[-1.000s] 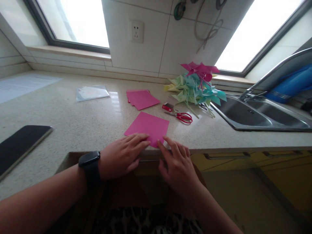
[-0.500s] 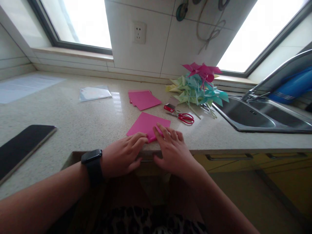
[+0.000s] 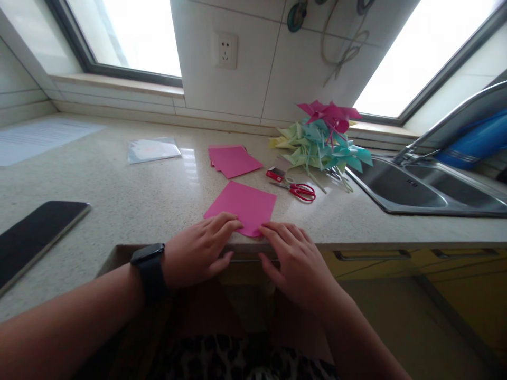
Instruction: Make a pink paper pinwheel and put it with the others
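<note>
A square of pink paper (image 3: 241,206) lies on the counter near its front edge, its near edge slightly lifted or curved. The fingertips of my left hand (image 3: 202,248) rest on the paper's near left part, with the thumb apart below the counter edge. My right hand (image 3: 295,258) touches the near right corner with its fingertips, its thumb also apart. Neither hand closes round the paper. Beyond it sits a small stack of pink paper sheets (image 3: 235,161). Red-handled scissors (image 3: 299,191) lie to the right, next to a small red box (image 3: 276,174).
Several paper pinwheels (image 3: 328,140) in pink, yellow, green and blue are heaped by the wall, left of the steel sink (image 3: 400,184). On the left are a black phone-like slab (image 3: 39,232), a clear plastic packet (image 3: 153,150) and a printed sheet (image 3: 47,137).
My right hand has slid right and towards me, off the paper's middle to its near right corner. The near edge, rolled up before, now lies flatter. My left hand stays nearly still.
</note>
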`<state>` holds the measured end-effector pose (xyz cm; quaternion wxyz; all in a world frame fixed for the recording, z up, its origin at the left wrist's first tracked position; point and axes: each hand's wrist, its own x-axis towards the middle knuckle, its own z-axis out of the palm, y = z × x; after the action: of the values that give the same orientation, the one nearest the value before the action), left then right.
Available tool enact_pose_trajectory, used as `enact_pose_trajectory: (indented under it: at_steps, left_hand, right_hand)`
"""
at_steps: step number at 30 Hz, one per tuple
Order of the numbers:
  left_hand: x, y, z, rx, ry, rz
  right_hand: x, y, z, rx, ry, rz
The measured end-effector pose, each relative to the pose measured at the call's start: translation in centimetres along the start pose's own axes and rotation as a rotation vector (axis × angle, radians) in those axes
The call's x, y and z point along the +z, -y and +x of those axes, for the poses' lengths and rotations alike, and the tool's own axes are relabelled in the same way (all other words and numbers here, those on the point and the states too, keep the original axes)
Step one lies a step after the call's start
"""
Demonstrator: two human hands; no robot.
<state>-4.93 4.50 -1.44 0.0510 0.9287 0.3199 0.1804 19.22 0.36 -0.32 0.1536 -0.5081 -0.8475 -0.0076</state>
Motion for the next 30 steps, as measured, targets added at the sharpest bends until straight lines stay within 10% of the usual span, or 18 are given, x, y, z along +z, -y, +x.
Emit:
enact_pose_trajectory:
  at_steps: [30]
  left_hand:
    - [-0.2, -0.1, 0.0, 0.083, 0.107, 0.087]
  right_hand:
    - [1.9, -0.1, -1.7, -0.034, -0.277, 0.107]
